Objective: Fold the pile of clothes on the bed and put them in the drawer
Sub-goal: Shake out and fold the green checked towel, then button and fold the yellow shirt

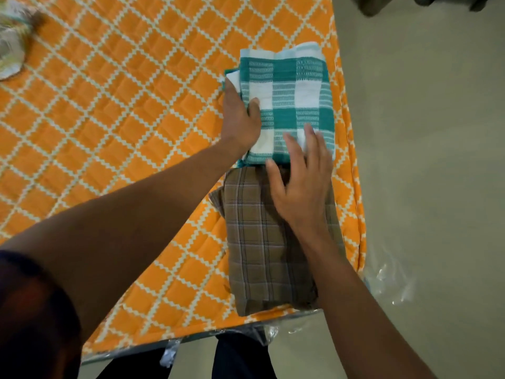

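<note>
Setting: a home bedroom. A bed [109, 132] with an orange, white-latticed quilted cover is filling most of the view; clear plastic [393, 285] is clinging to its near corner. A folded teal cloth [295, 86] and a folded brown cloth [262, 255] are lying by its edge. A plain pale floor [423, 160] is running alongside; dark furniture legs [367, 5] are standing at the far end.

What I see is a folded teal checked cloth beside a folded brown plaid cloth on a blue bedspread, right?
Not blue: the head view shows an orange bedspread with white lattice lines. The teal checked cloth does lie beside the brown plaid cloth on it.
</note>
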### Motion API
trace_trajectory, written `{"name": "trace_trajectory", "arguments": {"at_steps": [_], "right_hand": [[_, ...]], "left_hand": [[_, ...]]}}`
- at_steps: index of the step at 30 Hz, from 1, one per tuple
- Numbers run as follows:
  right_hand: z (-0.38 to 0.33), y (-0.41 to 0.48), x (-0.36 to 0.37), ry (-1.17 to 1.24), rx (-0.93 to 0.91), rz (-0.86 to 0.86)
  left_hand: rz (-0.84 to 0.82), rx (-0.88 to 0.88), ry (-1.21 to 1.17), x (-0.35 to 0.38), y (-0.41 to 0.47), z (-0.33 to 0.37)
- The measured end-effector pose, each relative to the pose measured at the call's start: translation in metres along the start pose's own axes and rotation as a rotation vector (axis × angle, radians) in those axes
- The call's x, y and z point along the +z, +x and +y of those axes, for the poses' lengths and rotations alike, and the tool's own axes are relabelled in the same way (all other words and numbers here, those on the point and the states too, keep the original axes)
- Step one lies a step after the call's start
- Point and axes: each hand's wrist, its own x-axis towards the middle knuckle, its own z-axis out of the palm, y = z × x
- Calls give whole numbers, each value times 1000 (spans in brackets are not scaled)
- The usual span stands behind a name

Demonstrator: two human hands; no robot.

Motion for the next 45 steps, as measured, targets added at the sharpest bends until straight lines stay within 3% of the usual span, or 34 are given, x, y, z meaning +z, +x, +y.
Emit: {"name": "trace_trajectory", "arguments": {"at_steps": [7, 13, 17, 18, 19, 22, 25, 30, 33, 35, 37, 40, 45], "right_hand": [[-11, 70, 25, -283, 23, -434], [-43, 69, 18, -225, 56, -495], [-118, 56, 43, -79, -182, -554], [-194, 35, 75, 0, -319, -661], [-210, 26, 81, 18, -360, -758], [-297, -12, 126, 77, -622, -848], [-438, -71, 164, 132, -845, -946], [-604, -147, 217, 271, -1031, -875], [-681, -177, 243, 357, -952, -859], [-709, -188, 253, 427, -771, -848], [-726, -194, 259, 510, -524, -795], [-748, -198, 268, 536, -214, -768], [-746, -186, 264, 630, -160, -768]], "left_hand": [[-140, 22, 155, -49, -30, -30], [-40, 15, 282, -160, -98, -107], [110, -130, 300, -248, -147, -167], [229, -222, 302, -318, -187, -199], [282, -235, 317, -332, -197, -214], [459, -294, 306, -397, -250, -257], [685, -397, 292, -491, -324, -321], [784, -542, 352, -585, -403, -395], [648, -591, 274, -626, -419, -428], [456, -596, 262, -638, -413, -440], [383, -571, 343, -640, -403, -447], [478, -572, 335, -644, -391, -461], [619, -583, 363, -649, -380, -465]]}}
